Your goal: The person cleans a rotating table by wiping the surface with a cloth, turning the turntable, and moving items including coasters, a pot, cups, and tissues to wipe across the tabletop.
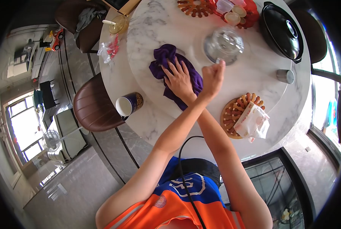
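Purple cloth (195, 78) lies rumpled beneath my right hand (180, 83), its fingers spread apart, best pressing flat and evenly, while my crossed left hand (213, 79) curls near a clear glass vessel (224, 42), its grip impossible to tell.

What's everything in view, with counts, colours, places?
Table: 1, white, centre
Cloth: 1, purple, table middle
Dome: 1, clear, table middle
Pot: 1, black, far right
Tumbler: 1, grey, right
Trivets: 2, brown, far edge, near right
Packet: 1, white, on nearer trivet
Dish: 1, red, far edge
Tub: 1, blue-white, left
Bag: 1, clear-red, left
Bowl: 1, clear, far left
Chairs: 3, brown, around table
Fan: 1, pale, left background
Left hand: 1, beside dome
Right hand: 1, on cloth
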`<state>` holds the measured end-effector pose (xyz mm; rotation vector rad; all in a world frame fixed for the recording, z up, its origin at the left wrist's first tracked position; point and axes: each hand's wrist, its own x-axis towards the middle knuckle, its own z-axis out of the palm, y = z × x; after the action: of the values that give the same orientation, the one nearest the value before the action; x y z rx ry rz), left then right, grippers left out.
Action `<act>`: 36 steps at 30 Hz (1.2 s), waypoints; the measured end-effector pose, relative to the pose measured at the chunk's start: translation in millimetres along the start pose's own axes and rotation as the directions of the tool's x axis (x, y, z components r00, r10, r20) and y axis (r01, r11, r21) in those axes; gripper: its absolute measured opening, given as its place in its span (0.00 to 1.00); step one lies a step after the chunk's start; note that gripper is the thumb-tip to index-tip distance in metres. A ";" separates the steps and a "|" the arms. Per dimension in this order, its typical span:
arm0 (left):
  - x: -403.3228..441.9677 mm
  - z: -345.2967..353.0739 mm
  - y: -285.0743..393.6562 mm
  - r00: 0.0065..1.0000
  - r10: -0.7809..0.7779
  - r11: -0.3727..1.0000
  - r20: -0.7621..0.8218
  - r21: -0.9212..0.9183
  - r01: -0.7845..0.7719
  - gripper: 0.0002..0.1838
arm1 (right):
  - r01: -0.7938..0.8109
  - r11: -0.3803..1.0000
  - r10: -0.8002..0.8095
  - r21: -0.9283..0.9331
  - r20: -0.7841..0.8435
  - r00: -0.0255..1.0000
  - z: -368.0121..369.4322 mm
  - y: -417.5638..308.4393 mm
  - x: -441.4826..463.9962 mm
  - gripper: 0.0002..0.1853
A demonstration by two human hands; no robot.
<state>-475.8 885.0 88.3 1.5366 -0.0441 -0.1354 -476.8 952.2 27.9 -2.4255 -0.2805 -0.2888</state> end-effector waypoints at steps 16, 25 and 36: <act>8.4 3.1 12.8 0.818 -0.089 0.995 0.568 0.090 0.045 0.31 | -0.290 0.906 0.192 -0.310 -0.309 0.931 8.3 57.9 104.8 0.24; 58.8 -15.2 14.7 0.630 -0.178 0.977 0.756 0.213 0.020 0.27 | -0.272 0.943 0.251 -0.192 -0.126 0.960 64.7 -72.6 55.8 0.23; 176.4 -230.0 30.1 0.688 0.486 0.617 0.539 0.346 -0.707 0.15 | -0.184 0.889 0.075 -0.419 -0.263 0.962 65.4 50.7 205.0 0.25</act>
<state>-272.8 1093.8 100.3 1.9415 -1.0229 0.1389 -258.9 982.1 5.4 -2.8009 0.0698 -0.6395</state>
